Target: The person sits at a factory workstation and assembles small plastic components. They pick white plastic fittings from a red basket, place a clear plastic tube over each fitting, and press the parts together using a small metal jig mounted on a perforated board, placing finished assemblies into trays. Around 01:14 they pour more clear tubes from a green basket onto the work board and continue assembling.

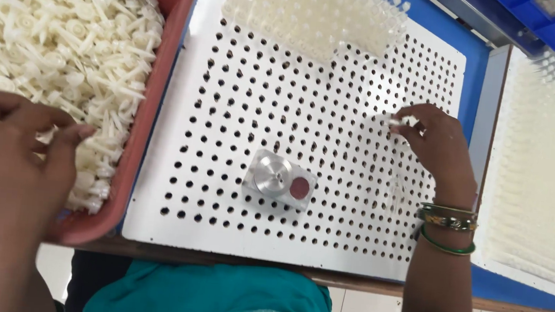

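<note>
White plastic moulded parts (66, 44) fill the red tray (165, 66) at the left; the left hand (3, 159) rests in the tray at its near end, fingers curled loosely together over the heap, thumb touching the parts, though whether it grips any cannot be told. The right hand (435, 146) lies on the white perforated board (240, 126) near its right edge, fingertips pinched together on a single small white part (397, 122) held just above the holes. A block of inserted parts (313, 12) occupies the board's far rows. A small metal block with a red disc (281, 180) sits on the board between the hands. A second filled board (543, 179) lies to the right.
</note>
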